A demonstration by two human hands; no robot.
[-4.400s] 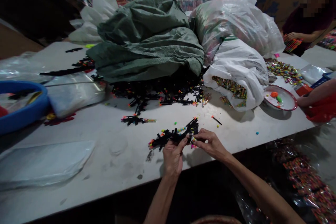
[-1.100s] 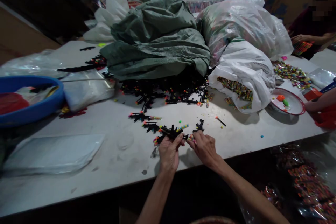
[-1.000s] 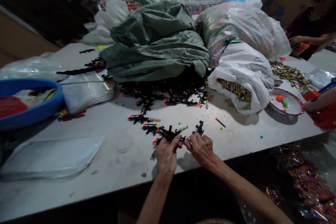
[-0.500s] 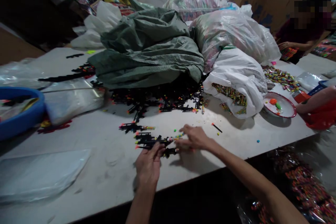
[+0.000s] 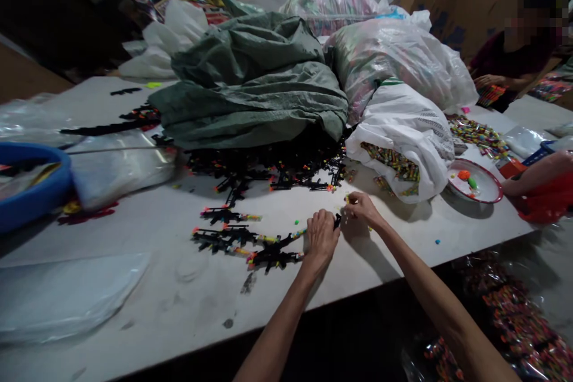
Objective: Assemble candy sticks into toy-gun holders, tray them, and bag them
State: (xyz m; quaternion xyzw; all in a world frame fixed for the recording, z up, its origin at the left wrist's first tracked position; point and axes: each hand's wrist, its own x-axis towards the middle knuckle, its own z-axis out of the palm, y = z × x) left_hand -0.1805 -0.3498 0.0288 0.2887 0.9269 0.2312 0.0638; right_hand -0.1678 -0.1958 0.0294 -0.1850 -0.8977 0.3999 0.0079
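Several black toy guns with orange and pink tips lie on the white table, to the left of my hands. Some have candy-filled tubes at their ends. My left hand is closed, with a small black toy gun part sticking out past its fingers; most of that part is hidden. To its right, my right hand pinches a small, pale yellow tube, blurred at its lower end. A green bead lies near my left hand.
Behind are a green sack over more toy guns, and a white sack of candy tubes. A red-rimmed bowl stands right, a blue basin left. Clear plastic bags lie front left. Another person works at back right.
My left hand has moved right from the toy guns, which now lie farther left. My right hand has moved right and away from me. The black stick lying at the right is no longer there.
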